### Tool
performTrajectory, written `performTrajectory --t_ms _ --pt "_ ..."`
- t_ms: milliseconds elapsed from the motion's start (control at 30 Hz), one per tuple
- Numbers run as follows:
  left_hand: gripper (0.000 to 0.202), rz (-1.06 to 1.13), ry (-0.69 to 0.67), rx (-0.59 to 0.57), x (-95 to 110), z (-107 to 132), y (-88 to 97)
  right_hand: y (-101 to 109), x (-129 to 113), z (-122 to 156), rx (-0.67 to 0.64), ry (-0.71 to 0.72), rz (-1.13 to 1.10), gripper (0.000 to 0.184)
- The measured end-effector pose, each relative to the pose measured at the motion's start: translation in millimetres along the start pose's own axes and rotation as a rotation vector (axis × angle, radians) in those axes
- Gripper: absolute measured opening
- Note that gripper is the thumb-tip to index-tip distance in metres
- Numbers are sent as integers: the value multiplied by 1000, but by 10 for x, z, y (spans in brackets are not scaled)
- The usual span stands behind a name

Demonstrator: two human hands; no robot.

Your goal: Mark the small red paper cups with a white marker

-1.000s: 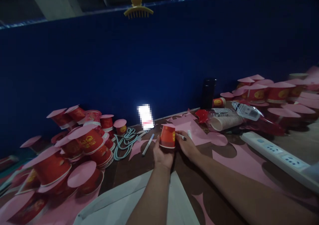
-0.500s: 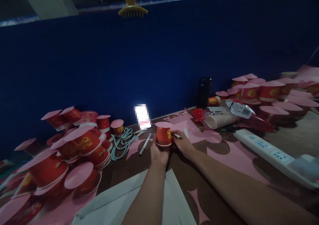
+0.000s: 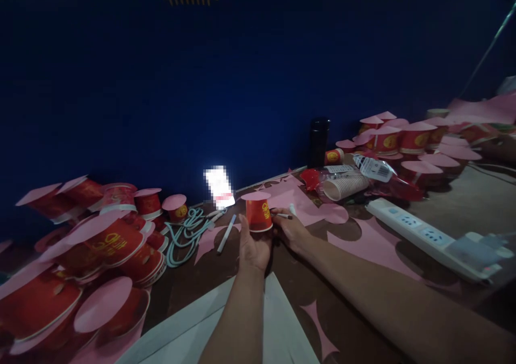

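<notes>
My left hand [image 3: 253, 251] is closed around a red paper cup [image 3: 256, 216], supporting it from below and the left. This cup is upside down, its white rim at the bottom and gold print on its right side. A pink paper disc [image 3: 255, 196] lies on top. Close to the cup's right side, my right hand [image 3: 296, 232] grips a slim pen [image 3: 284, 215]; whether its tip touches the cup I cannot tell. Another marker [image 3: 227, 235], light with a blue end, lies on the brown table left of my left hand.
Disc-topped red cups [image 3: 121, 240] crowd the left; more cups [image 3: 415, 137] stand at the back right. Around lie a coiled cable [image 3: 183, 243], glowing phone [image 3: 219, 185], black bottle [image 3: 320, 141], bagged cup stack [image 3: 346, 185], power strip [image 3: 407, 221], pink scraps [image 3: 374, 240] and white board [image 3: 193, 326].
The cup has turned slightly, bringing more of its gold print into sight. The pen in my right hand now shows more of its length. The whole view has shifted a little.
</notes>
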State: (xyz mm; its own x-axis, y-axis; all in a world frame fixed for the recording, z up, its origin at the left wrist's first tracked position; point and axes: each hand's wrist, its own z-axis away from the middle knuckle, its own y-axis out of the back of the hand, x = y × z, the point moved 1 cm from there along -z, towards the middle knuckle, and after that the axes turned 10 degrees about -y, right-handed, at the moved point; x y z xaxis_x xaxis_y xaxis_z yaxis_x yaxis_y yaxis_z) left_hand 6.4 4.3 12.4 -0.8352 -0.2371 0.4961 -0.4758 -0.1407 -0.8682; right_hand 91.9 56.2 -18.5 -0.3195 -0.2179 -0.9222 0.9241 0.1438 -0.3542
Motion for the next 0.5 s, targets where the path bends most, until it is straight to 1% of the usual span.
performTrajectory --t_ms 67,100,167,233,333,433,500 --pt "35 -16 7 -7 -34 11 -21 25 -19 7 -15 -81 -98 29" --pt "33 -29 5 5 -50 12 -27 32 -34 16 -25 -116 -132 32" --pt "37 -57 -8 42 -73 6 -31 39 -73 43 -28 -94 -88 33" --pt "38 -62 -1 75 -80 -5 -29 42 -111 78 -12 -27 31 31" --pt "31 -37 39 113 -71 -27 -19 60 -173 133 38 152 271 29" --pt "27 -15 49 185 -68 -50 2 92 -259 185 114 449 523 31" --pt "28 -3 44 213 -76 -67 22 107 -318 218 175 637 655 33"
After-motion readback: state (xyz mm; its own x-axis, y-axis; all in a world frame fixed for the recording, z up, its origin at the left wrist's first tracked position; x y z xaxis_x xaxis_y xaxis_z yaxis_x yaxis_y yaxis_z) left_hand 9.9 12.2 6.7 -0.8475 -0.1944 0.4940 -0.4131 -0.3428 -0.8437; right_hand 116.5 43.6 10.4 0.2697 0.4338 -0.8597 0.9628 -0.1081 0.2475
